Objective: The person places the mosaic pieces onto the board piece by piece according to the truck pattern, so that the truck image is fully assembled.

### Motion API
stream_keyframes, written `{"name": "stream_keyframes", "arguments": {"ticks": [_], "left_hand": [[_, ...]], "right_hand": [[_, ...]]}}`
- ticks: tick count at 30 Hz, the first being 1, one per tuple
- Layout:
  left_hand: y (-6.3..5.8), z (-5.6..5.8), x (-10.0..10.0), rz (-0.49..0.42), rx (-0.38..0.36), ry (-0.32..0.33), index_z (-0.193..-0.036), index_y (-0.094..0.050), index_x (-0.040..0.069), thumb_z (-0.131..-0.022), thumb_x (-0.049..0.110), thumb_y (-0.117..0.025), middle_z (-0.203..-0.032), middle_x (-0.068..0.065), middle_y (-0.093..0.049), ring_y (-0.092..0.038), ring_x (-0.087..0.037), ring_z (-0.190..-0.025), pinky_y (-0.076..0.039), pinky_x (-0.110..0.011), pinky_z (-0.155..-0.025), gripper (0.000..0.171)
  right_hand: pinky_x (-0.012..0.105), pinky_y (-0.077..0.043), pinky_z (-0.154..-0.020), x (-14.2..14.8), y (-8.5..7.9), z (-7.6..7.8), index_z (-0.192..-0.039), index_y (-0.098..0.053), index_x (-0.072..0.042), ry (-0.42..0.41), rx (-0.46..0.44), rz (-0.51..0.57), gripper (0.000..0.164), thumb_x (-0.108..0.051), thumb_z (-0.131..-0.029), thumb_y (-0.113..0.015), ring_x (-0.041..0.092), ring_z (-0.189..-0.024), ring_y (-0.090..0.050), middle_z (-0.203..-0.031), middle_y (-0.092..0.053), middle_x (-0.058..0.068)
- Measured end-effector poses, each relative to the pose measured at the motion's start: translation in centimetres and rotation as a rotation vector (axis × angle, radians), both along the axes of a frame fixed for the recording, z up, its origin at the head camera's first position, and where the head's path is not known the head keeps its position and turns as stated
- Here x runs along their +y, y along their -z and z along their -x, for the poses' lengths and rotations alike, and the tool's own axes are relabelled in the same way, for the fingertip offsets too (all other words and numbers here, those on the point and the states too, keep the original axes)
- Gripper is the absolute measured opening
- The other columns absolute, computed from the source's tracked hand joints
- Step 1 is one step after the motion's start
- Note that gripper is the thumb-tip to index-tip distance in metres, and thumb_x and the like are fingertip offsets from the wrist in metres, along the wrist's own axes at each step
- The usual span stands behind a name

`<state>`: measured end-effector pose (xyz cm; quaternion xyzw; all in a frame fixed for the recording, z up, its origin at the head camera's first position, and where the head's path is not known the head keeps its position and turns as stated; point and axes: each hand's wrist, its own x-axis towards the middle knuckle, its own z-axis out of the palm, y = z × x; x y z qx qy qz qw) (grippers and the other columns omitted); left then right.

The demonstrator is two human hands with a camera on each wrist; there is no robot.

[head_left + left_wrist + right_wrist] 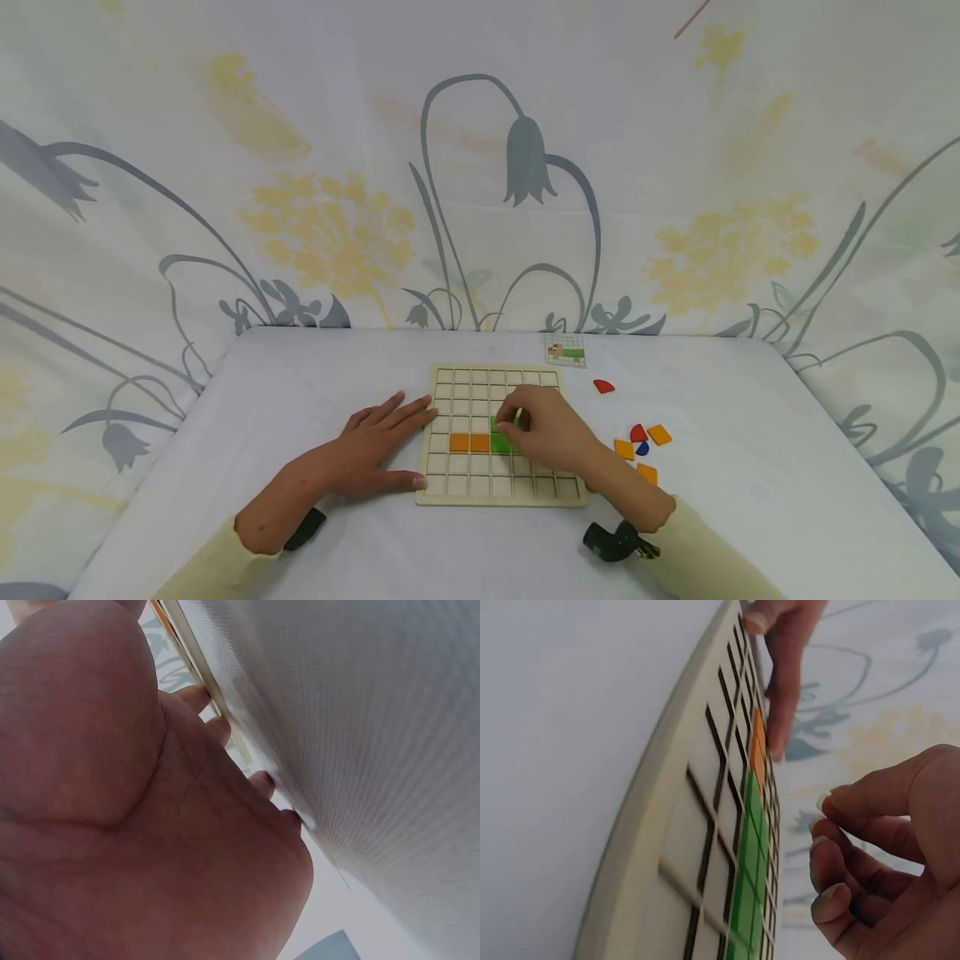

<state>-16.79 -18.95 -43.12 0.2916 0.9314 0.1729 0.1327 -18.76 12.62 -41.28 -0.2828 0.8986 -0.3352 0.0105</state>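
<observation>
A wooden grid board (457, 492) lies on the white-covered table. Two orange squares (459, 442) sit side by side in one row, with green squares (501, 443) to their right, partly covered by my right hand (551, 429). That hand hovers over the board with its fingers curled and tips close together. In the right wrist view, no piece shows between the fingertips (829, 859), which stand apart from the green squares (750, 855). My left hand (367, 450) lies spread at the board's left side, fingertips and thumb touching its edge.
Behind the board lies a small pattern card (566, 351). A red quarter-round piece (603, 387) is near it. Farther right are loose yellow-orange squares (659, 434), a red piece (638, 432) and a blue piece (642, 448). A floral curtain (480, 208) hangs behind the table.
</observation>
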Motion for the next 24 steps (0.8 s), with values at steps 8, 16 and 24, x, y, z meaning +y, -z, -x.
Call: {"name": "stream_keyframes", "arguments": {"ticks": [8, 16, 24], "left_hand": [[-0.1, 0.0, 0.0, 0.013, 0.007, -0.004, -0.17, -0.029, 0.024, -0.095, 0.065, -0.07, -0.178, 0.003, -0.018, -0.008, -0.036, -0.164, -0.022, -0.065, -0.122, 0.094], [0.0, 0.0, 0.0, 0.034, 0.0, -0.02, -0.17, -0.027, 0.027, -0.095, 0.067, -0.068, -0.178, 0.005, -0.016, -0.006, -0.035, -0.165, -0.021, -0.064, -0.122, 0.095], [0.1, 0.1, 0.1, 0.036, 0.003, -0.015, -0.17, -0.027, 0.027, -0.094, 0.068, -0.068, -0.178, 0.005, -0.017, -0.006, -0.035, -0.165, -0.021, -0.065, -0.122, 0.095]], "right_hand": [[0.025, -0.051, -0.066, 6.6, 0.3, -0.9, -0.095, -0.076, -0.013, 0.076, -0.003, -0.001, 0.006, -0.007, -0.097, -0.076, 0.01, -0.074, -0.058, -0.09, -0.068, -0.009], [0.024, -0.048, -0.065, 11.7, 1.2, -2.2, -0.097, -0.076, -0.015, 0.219, 0.01, -0.113, 0.012, -0.006, -0.091, -0.081, 0.009, -0.073, -0.054, -0.089, -0.064, -0.009], [0.025, -0.046, -0.068, 13.9, 1.4, -2.6, -0.103, -0.073, -0.012, 0.234, -0.04, -0.158, 0.019, -0.011, -0.089, -0.086, 0.01, -0.077, -0.053, -0.094, -0.064, -0.004]]}}
